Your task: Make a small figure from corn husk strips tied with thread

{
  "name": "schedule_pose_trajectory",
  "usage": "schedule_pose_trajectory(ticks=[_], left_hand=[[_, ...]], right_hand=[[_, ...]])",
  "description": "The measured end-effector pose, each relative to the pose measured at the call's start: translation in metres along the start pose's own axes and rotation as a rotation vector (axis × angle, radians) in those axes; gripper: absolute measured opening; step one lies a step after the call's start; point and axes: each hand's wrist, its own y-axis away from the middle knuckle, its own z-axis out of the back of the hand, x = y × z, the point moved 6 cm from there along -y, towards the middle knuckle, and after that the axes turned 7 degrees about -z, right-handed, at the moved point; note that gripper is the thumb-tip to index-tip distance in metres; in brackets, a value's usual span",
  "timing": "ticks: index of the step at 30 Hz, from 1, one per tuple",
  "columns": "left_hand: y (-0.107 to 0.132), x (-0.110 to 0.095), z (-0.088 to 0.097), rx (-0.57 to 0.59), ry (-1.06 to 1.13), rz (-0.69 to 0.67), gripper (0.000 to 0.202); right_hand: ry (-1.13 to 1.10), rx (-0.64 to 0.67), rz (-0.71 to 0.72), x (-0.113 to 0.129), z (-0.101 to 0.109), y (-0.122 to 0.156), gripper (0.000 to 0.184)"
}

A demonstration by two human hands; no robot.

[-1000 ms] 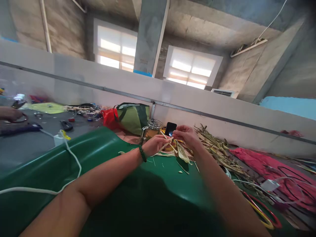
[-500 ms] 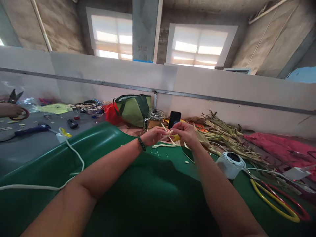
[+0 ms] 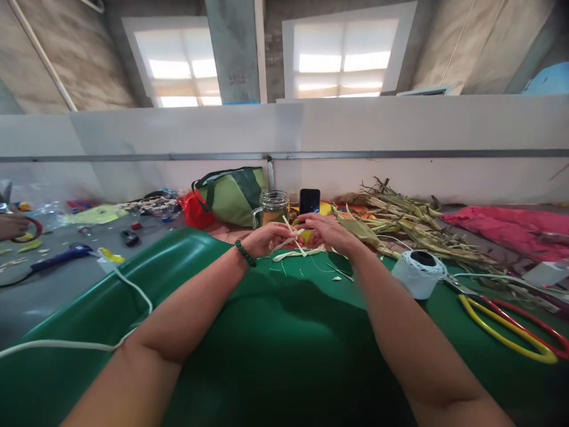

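One handled glass jar point(image 3: 274, 209) with amber contents, pale husk strips point(image 3: 296, 236) above green surface point(image 3: 267, 338), left hand point(image 3: 267, 238) with fingers pinched on them, right hand point(image 3: 332, 232) alongside, finger grip unclear, tote bag point(image 3: 233, 198) contents hidden, pillar lettering point(image 3: 237, 79) illegible.

The left hand point(image 3: 265, 238) pinches crossed pale strips point(image 3: 288, 224) above a green mat point(image 3: 267, 332), the right hand point(image 3: 331, 232) close beside. Behind stand a glass mug point(image 3: 274, 206) and phone point(image 3: 310, 199); rightward, dried husks point(image 3: 402, 212), a white spool point(image 3: 416, 277) and red-and-yellow-handled scissors point(image 3: 511, 324).
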Motion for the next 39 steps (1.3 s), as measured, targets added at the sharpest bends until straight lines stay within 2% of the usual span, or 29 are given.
schedule_pose_trajectory(ticks=[2,4,6,8,12,14,16,19,23,27,31,34,39], left_hand=[[-0.001,-0.001,0.003,0.018,-0.008,0.008,0.007],[-0.002,-0.003,0.007,0.033,-0.004,0.012,0.007],[-0.002,-0.006,0.010,0.041,-0.002,0.018,0.006],[-0.002,-0.009,0.015,0.026,-0.001,0.018,0.006],[-0.001,-0.016,0.025,-0.071,-0.005,0.011,0.011],[-0.001,-0.020,0.029,-0.130,0.017,-0.004,0.010],[0.000,-0.021,0.029,-0.173,0.044,-0.009,0.009],[0.001,-0.017,0.022,-0.174,0.052,0.012,0.008],[0.001,-0.005,0.007,-0.093,0.012,0.036,0.008],[0.002,0.006,-0.002,-0.027,-0.063,0.099,0.009],[0.000,0.005,0.000,-0.085,-0.099,0.069,0.010],[0.000,0.004,-0.001,-0.094,-0.124,0.038,0.010],[0.000,0.003,-0.001,-0.110,-0.136,-0.019,0.014]], right_hand=[[-0.077,0.212,-0.120,-0.005,-0.021,0.003,0.020],[-0.065,0.293,-0.136,-0.008,-0.029,0.005,0.015],[-0.009,0.325,-0.083,-0.008,-0.026,0.005,0.017],[0.020,0.279,-0.004,-0.007,-0.015,0.003,0.022],[0.019,0.014,0.097,-0.009,0.022,-0.006,0.025],[0.101,-0.106,0.142,-0.010,0.035,-0.008,0.022],[0.226,-0.175,0.198,-0.009,0.039,-0.009,0.018],[0.391,-0.161,0.272,-0.007,0.027,-0.009,0.014],[0.491,-0.086,0.347,-0.004,0.006,-0.007,0.017],[0.467,-0.042,0.379,0.001,-0.002,-0.003,0.019],[0.359,0.009,0.328,0.006,-0.003,0.003,0.019],[0.305,0.030,0.266,0.008,-0.006,0.006,0.026],[0.305,-0.019,0.350,0.016,-0.007,0.007,0.028]])
